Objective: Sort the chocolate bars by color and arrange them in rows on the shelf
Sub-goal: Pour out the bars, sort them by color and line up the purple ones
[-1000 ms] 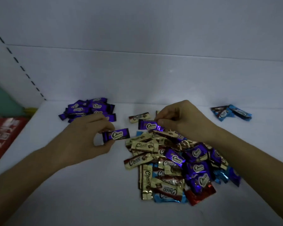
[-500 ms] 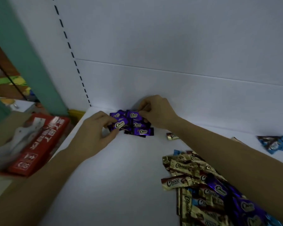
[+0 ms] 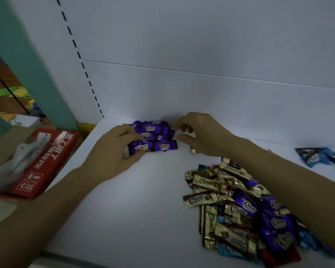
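Several purple Choco bars form a pile (image 3: 153, 135) at the back left of the white shelf (image 3: 135, 209). My left hand (image 3: 112, 153) pinches the front left purple bar (image 3: 141, 147) between thumb and fingers at the pile's near edge. At the pile's right edge is my right hand (image 3: 199, 134); its fingers are loosely curled and its thumb is apart, with nothing visible between them. A mixed heap (image 3: 240, 213) of gold, purple, blue and red bars lies at the front right, partly under my right forearm. A few blue bars (image 3: 317, 156) lie at the far right.
A single gold bar (image 3: 193, 150) peeks out under my right hand. To the left, off the shelf, a red carton (image 3: 45, 161) lies beside a green upright (image 3: 27, 64). The white back wall (image 3: 201, 93) stands right behind the purple pile.
Both hands carried purple bars from the mixed heap to the purple pile at the back left. My right hand has let its bar go there, and the view swung left.
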Demonstrator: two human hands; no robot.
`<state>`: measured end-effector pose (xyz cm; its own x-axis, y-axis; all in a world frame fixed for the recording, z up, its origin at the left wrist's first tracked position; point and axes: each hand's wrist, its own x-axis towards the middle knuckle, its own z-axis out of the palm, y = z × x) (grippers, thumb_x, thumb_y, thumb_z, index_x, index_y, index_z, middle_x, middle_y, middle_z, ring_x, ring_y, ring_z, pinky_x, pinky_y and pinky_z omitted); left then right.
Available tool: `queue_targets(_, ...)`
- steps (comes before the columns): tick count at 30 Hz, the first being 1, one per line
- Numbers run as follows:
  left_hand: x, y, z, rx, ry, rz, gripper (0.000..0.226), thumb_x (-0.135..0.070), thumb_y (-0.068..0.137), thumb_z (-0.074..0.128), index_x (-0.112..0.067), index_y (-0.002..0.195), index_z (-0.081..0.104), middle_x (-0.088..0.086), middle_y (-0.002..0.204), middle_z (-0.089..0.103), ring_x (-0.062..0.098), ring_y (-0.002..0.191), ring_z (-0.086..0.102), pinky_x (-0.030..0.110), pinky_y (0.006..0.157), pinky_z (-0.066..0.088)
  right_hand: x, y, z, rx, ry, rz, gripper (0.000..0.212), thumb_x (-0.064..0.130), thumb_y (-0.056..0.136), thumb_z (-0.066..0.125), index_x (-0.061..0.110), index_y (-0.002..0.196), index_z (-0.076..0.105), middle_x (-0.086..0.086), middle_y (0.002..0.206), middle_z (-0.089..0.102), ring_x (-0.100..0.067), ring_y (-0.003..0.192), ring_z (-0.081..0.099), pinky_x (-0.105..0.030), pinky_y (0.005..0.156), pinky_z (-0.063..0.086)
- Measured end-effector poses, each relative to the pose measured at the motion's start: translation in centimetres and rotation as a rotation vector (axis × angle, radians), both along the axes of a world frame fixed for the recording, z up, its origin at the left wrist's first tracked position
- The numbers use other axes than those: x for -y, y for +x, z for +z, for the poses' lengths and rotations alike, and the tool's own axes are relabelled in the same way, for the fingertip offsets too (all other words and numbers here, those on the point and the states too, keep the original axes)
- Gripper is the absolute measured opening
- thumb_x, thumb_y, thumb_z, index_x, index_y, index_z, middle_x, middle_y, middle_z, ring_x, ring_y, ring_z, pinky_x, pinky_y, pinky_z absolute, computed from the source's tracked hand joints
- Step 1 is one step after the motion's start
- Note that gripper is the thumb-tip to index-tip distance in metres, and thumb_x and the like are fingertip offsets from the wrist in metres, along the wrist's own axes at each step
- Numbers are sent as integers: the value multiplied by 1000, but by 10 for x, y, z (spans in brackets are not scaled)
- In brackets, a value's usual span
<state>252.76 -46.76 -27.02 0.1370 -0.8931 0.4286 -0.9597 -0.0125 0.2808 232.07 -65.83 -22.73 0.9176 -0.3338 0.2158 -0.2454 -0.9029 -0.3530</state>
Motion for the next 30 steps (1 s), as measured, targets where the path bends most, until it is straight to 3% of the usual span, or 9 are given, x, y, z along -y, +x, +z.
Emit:
queue_targets(4,9,-27,15,-7,-25,-61,46,-53,85,58,-18,112,69,-4,107,61,11,98,55,20,87,41,2,-52,5,-94,-54,12,25,29,94,67,22,118,67,1,108,60,-14,98,55,-28,85,46)
queue_targets(8,23,-68,22,-20,-4,-158,43,-53,86,60,-22,115,68,-9,109,59,6,102,51,14,90,35,0,-103,12,-130,-68,-20,28,30,94,66,25,122,65,2,110,59,-15,100,53,-30,86,47)
queue_targets(14,44,-126,27,-2,72,-346,42,-51,87,62,-26,121,65,-10,112,57,10,102,53,32,86,50,-13,-171,14,-179,-86,-57,29,38,95,60,29,123,63,6,111,57,-12,102,51,-28,87,46)
queue_targets(20,53,-173,28,55,179,-595,34,-44,89,60,-27,117,68,-10,109,59,5,98,52,27,83,49,-29,-221,12,-207,-65,-43,26,36,94,64,30,120,66,9,106,57,-9,102,49,-24,85,43)
queue_targets(24,55,-190,21,98,238,-614,37,-49,89,57,-30,120,66,-12,114,57,4,103,49,31,84,51,-40,-238,10,-241,-38,4,27,49,91,64,32,112,68,12,95,58,-6,90,48,-27,77,45)
queue_targets(30,52,-195,16,120,252,-565,43,-49,89,56,-30,127,63,-10,121,55,5,110,48,30,87,51,-42,-251,1,-256,-9,-16,33,54,90,60,31,111,70,12,100,62,-7,96,51,-32,81,50)
